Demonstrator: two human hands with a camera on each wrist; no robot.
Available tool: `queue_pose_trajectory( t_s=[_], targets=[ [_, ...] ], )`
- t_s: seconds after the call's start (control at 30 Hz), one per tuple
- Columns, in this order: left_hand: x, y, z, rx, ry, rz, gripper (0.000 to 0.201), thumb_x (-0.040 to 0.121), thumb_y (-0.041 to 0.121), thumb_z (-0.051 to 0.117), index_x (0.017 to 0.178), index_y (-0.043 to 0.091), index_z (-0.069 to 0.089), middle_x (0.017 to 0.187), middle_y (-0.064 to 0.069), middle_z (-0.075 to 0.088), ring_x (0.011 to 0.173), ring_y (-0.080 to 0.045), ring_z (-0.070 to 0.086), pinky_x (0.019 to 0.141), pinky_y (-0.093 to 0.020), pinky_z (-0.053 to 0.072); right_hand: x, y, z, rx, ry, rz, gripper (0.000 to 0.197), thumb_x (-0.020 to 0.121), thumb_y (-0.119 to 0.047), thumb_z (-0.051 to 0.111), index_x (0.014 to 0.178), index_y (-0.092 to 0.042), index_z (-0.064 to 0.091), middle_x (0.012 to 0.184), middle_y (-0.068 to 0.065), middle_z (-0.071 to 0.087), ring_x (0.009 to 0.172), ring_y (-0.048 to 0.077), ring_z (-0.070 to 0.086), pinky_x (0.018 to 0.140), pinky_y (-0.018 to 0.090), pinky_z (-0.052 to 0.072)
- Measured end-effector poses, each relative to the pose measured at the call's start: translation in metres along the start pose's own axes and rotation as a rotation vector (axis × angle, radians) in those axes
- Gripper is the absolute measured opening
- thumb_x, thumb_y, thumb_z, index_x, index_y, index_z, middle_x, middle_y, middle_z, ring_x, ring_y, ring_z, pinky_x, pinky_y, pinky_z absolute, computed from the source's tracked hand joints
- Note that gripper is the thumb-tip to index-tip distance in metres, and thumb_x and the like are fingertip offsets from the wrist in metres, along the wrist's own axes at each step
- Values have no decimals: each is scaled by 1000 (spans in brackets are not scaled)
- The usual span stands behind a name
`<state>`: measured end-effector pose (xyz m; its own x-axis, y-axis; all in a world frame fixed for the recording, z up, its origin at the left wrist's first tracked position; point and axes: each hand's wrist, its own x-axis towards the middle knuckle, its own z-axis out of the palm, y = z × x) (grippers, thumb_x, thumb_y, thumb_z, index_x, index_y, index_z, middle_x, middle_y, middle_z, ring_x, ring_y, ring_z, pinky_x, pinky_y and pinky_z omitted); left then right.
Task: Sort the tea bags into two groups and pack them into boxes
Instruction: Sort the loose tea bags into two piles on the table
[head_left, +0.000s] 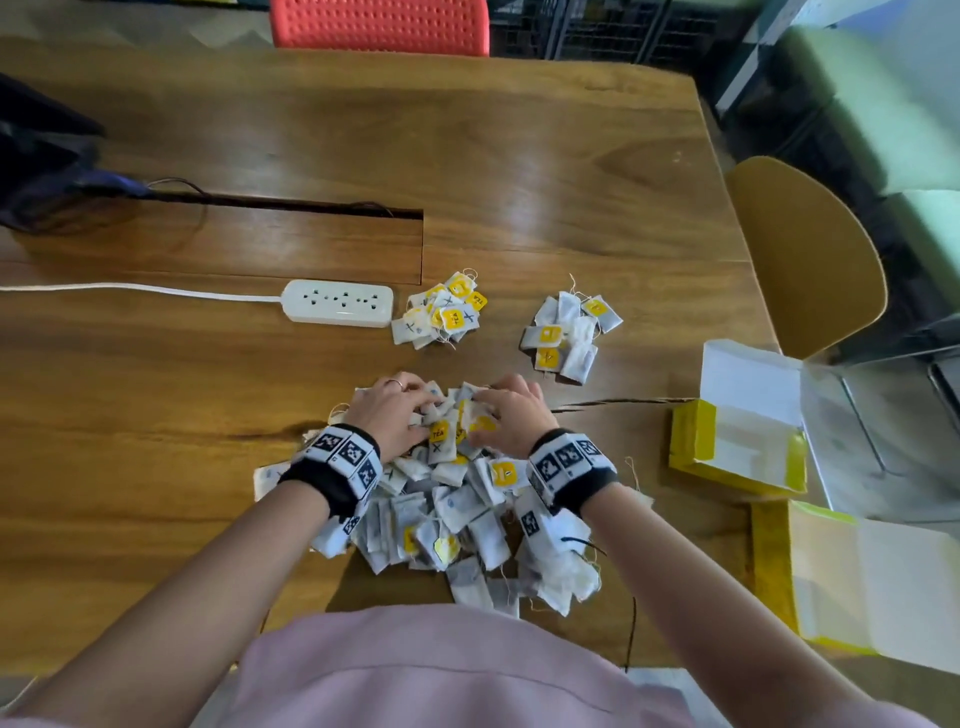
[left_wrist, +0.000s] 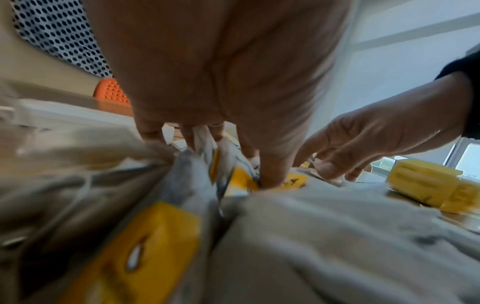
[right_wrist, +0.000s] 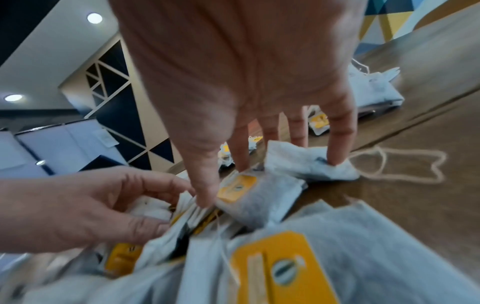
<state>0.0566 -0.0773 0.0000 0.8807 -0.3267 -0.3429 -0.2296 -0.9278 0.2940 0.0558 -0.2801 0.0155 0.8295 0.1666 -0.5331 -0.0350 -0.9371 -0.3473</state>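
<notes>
1. Hands meet at the far edge of a big loose heap of white paper tea bags with yellow tags (head_left: 441, 509), which lies on the near middle of the brown wooden desk (head_left: 156, 415).
2. Left hand (head_left: 392, 415) lies palm down on the heap, its grip spread, fingertips (left_wrist: 270, 181) pressing into the bags.
3. Right hand (head_left: 511, 421) does likewise just beside it, fingers (right_wrist: 337, 148) splayed; one fingertip pins a white bag flat to the wood.
4. Farther off sit two small sorted piles: a left pile with X-marked bags (head_left: 441, 312) just beside a white power strip (head_left: 337, 303), and a right pile of plain bags (head_left: 569, 332).
5. Two open yellow-and-white cardboard boxes (head_left: 743, 431) stand at the desk's right edge, one nearer than the other.
</notes>
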Motion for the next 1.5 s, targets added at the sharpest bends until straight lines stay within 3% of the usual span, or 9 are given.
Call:
queue_pose_trajectory(
  t_s=[0.27,0.4,0.6,0.7,0.8,0.9,1.03,1.23,1.5],
  targets=[
    [-34,4,19,-155,167,-61,27,86,18,64,112,23,61,120,0,54,110,-23,53,91,-41,45,-32,17,24,92,112,-75,25,81,-19,69,105,-11,67,115,12,47,115,34,43,99,35,38],
    [-41,6,19,-194,206,-64,23,86,13,62,109,16,61,115,-6,58,104,-28,56,85,-39,47,-46,15,28,64,124,-96,26,83,-12,65,108,-7,66,103,9,48,119,28,41,99,32,35],
    [-44,-9,3,-466,179,-163,28,87,29,68,109,14,60,98,-3,64,94,-23,58,77,-30,47,-55,6,22,42,69,51,43,84,-26,68,124,-16,59,129,12,44,120,30,44,101,38,42],
    [-46,-17,-12,-647,192,-184,18,86,25,71,96,17,59,86,4,64,77,-15,60,63,-25,47,-56,-6,17,115,227,67,35,85,-23,66,119,-19,62,128,8,46,120,27,45,98,39,43],
    [-47,-27,-23,-1004,130,-241,18,87,18,70,100,9,61,89,-3,69,68,-15,63,59,-21,55,-53,-27,12,278,375,-15,27,86,-20,65,113,-16,66,117,8,56,108,23,55,88,26,41],
    [-49,-37,-27,-1220,-10,-219,18,89,15,66,105,8,61,96,-8,69,79,-16,64,70,-24,57,-44,-52,11,440,374,-66,24,90,-21,61,113,-18,67,114,1,65,97,15,63,81,20,42],
    [-54,-43,-26,-1303,-137,-171,18,92,10,60,110,10,61,91,-4,68,81,-16,62,73,-28,52,-33,-81,14,686,210,-74,34,91,-25,62,124,-16,60,114,-3,65,97,15,65,81,37,58],
    [-60,-33,-26,-1543,-273,-226,21,95,27,56,104,9,59,92,-8,65,69,-11,63,67,-26,55,-32,-91,26,754,252,-29,26,79,-15,77,101,-13,63,87,8,68,70,18,65,62,29,58],
    [-63,-31,-15,-1586,-231,-279,24,97,-7,44,115,0,58,122,-22,58,100,-24,64,72,-25,59,-48,-57,29,1014,385,145,17,76,-8,78,81,-15,64,85,13,70,71,19,64,61,29,51]
  ],
)
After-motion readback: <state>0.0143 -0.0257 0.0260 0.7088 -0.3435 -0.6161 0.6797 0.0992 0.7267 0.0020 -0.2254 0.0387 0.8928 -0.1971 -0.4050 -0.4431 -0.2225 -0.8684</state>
